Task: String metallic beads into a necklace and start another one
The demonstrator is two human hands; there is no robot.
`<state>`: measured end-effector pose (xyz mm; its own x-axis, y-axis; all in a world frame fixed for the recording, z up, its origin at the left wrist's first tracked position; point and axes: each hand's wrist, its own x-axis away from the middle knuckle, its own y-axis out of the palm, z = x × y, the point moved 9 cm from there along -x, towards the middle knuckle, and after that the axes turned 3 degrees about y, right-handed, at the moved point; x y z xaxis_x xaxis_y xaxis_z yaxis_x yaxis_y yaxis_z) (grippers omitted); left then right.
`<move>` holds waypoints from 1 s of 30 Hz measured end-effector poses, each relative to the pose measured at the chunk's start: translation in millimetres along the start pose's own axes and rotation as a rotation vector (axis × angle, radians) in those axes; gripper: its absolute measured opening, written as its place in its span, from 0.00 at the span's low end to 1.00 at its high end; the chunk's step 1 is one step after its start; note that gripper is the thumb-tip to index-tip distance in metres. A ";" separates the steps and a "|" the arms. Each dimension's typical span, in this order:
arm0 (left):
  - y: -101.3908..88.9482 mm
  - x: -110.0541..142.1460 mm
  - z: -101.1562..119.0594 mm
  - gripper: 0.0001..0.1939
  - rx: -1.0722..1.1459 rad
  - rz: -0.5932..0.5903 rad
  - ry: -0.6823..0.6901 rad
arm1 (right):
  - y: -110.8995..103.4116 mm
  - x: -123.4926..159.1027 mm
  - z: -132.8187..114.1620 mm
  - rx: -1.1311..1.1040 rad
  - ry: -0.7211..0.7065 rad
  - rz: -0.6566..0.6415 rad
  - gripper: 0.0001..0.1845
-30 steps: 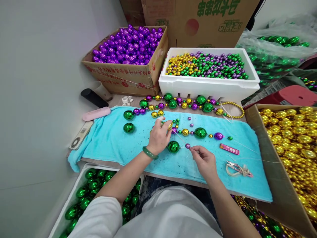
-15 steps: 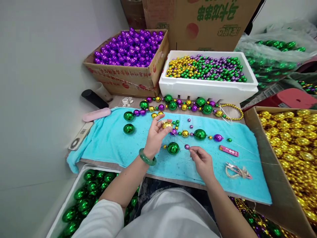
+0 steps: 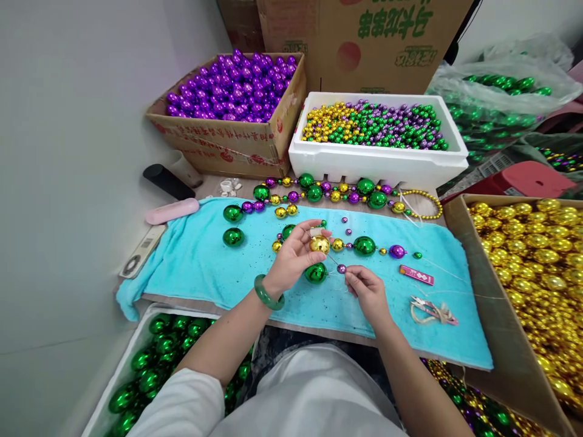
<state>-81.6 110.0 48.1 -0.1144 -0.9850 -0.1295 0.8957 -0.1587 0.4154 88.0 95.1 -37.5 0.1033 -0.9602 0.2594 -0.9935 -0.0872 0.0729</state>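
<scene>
gold bead (image 3: 319, 245) moved right and down vs the earlier frame, now closer to the small purple bead (image 3: 341, 269). left hand (image 3: 289, 260) grips the gold bead in its fingers, over the blue towel (image 3: 282, 303). thread (image 3: 333, 259) runs between both beads. right hand (image 3: 368, 295) pinched tight beside the small purple bead; can't tell if on bead or thread. large green bead (image 3: 316, 274) near both hands. scissors (image 3: 432, 311) right, on the blue towel. white foam box (image 3: 378, 161) behind, on the bench (image 3: 210, 183).

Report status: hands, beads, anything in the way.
Left hand: gold bead held. Right hand: pinching at small purple bead. Thread between them. Large green bead partly behind left hand.
</scene>
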 end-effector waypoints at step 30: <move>-57.8 -98.4 -37.5 0.16 -1.210 0.032 -0.225 | -33.1 -0.7 -7.1 -0.008 -0.029 0.173 0.14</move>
<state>-106.0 218.7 3.0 -0.0493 -0.9961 0.0734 0.7066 -0.0867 -0.7022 121.2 100.6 -33.2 -0.0706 -0.9681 0.2404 -0.9959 0.0820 0.0378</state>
